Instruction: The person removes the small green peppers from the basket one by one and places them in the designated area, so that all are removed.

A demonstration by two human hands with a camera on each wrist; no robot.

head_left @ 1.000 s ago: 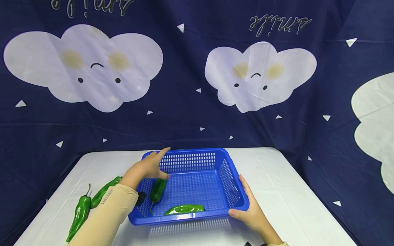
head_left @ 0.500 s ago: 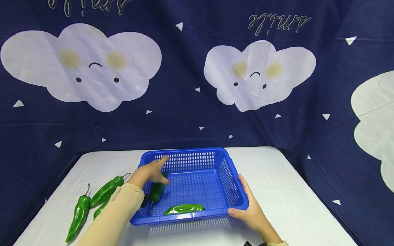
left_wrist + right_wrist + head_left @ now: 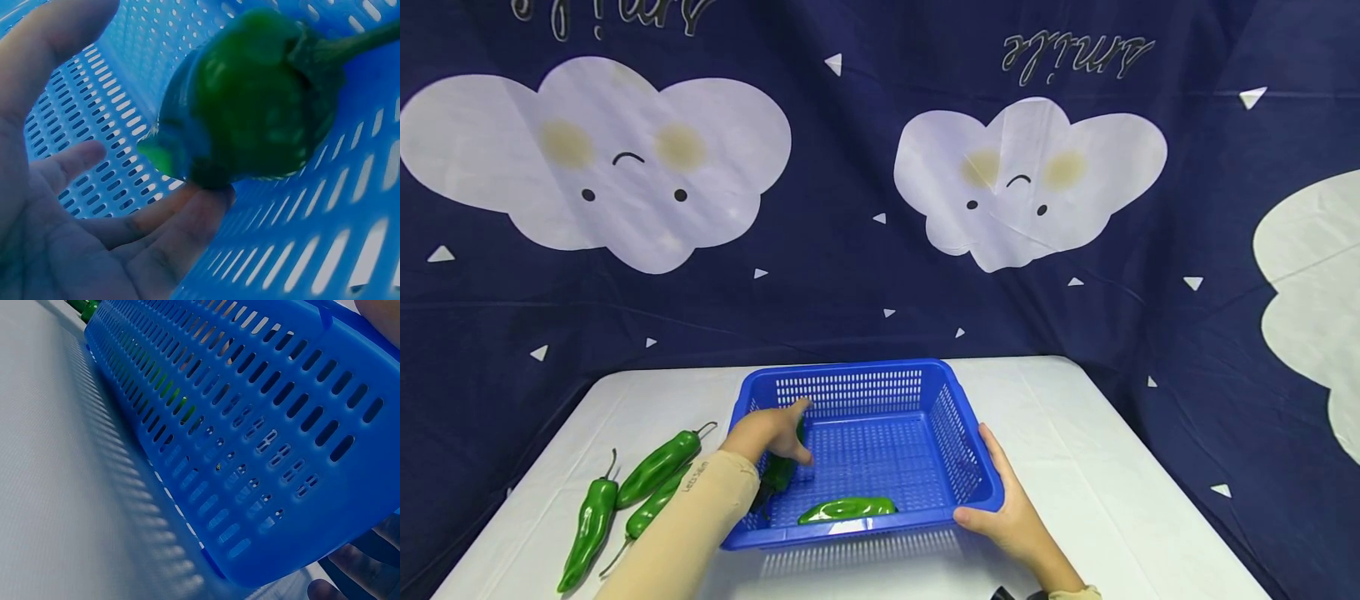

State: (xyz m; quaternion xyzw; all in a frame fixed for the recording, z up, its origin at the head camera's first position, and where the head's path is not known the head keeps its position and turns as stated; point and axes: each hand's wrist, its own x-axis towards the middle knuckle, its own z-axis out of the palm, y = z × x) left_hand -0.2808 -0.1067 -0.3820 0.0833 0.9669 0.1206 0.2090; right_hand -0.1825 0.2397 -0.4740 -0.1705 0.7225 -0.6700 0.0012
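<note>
My left hand (image 3: 773, 433) reaches into the left side of a blue slotted plastic basket (image 3: 880, 454). Its thumb and fingers are spread around a green pepper (image 3: 262, 100) lying by the basket wall. Fingertips (image 3: 212, 206) meet the pepper's lower side in the left wrist view, while the thumb stands apart from it. A second green pepper (image 3: 847, 509) lies along the front wall inside. At the front right corner, my right hand (image 3: 1011, 512) holds the basket, thumb over the front rim and fingers along the right side. Those fingers are partly hidden.
Left of the basket, three more green peppers lie on the white tabletop (image 3: 1120, 517): one far left (image 3: 593, 533), one behind (image 3: 662, 467), and one partly under the left sleeve (image 3: 651, 510). A dark blue cloth with clouds (image 3: 850, 250) hangs behind the table.
My left hand has come down from above the left rim into the basket, around the pepper there. The sleeve's shift uncovers more peppers on the table. My right hand stays at its corner.
</note>
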